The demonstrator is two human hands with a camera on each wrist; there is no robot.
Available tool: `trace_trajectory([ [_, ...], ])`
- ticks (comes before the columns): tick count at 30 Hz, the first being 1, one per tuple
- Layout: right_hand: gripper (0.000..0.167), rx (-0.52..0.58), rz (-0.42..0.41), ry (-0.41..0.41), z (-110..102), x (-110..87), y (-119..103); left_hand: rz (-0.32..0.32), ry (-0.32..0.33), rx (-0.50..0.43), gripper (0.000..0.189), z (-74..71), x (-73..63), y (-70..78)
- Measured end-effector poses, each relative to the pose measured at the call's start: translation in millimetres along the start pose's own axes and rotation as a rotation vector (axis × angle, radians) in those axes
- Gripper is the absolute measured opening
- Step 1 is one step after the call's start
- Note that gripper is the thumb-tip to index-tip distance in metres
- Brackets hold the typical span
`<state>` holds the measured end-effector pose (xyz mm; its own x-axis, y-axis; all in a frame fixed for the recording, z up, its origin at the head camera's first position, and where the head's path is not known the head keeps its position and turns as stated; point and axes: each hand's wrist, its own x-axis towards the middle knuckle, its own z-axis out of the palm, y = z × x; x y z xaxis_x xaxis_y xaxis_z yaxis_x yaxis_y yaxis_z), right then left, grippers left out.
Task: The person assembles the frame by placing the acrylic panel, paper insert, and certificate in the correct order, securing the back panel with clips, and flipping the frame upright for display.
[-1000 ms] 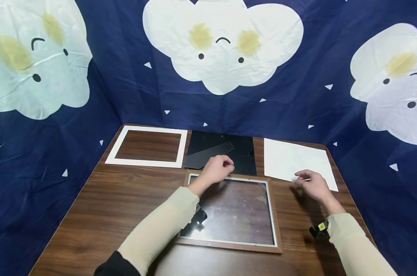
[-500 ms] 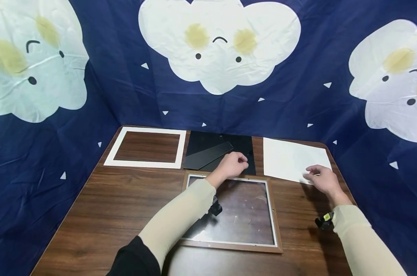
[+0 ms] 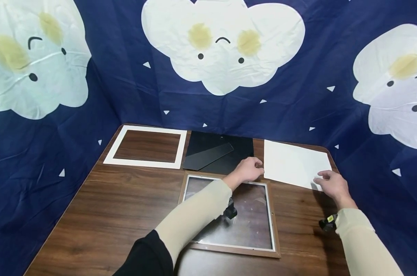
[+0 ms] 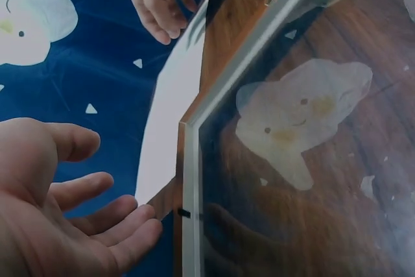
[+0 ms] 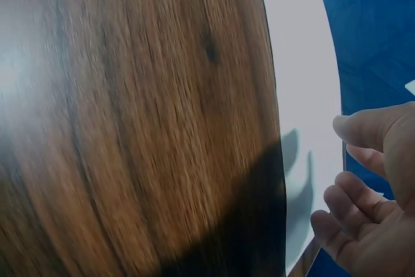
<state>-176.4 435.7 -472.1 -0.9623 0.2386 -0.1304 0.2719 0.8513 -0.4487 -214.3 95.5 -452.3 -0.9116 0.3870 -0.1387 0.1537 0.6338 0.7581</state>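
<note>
A white sheet (image 3: 294, 163) lies at the back right of the table. My left hand (image 3: 248, 168) hovers by its left edge, fingers loosely bent with nothing between them. In the left wrist view, the left fingertips appear beside the near corner of the white sheet (image 4: 172, 115); contact is unclear. My right hand (image 3: 334, 186) is at the sheet's front right corner. The right wrist view shows the thumb and fingers of the right hand (image 5: 369, 186) apart, casting a shadow on the sheet. Below the left forearm lies a brown picture frame (image 3: 275, 237) with a clear pane, partly hidden.
A white mat border (image 3: 143, 163) lies at the back left. Beside it is a black backing board (image 3: 203, 142) with a slanted stand leg (image 3: 208, 156). A dark blue cloth (image 3: 222, 111) with cloud prints hangs round the wooden table (image 3: 108, 203).
My left hand has moved right, from above the picture frame's far edge to the sheet's left edge. My right hand has shifted right along the sheet's front edge to its corner.
</note>
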Motion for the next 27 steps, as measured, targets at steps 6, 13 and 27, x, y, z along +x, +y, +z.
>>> trace_trajectory([
  [6, 0.05, -0.019, 0.037, 0.021, -9, 3.8, 10, -0.042, 0.027, -0.037, 0.04, 6.0, 14.8, 6.6],
  [13, 0.054, -0.054, 0.053, 0.03, -14, 6.8, 16, -0.095, 0.016, -0.035, 0.042, 12.2, 24.9, 16.9],
  [27, 0.069, -0.065, 0.184, -0.066, -14, 12.0, 26, -0.183, -0.014, -0.102, 0.022, 27.4, 38.5, 17.3],
])
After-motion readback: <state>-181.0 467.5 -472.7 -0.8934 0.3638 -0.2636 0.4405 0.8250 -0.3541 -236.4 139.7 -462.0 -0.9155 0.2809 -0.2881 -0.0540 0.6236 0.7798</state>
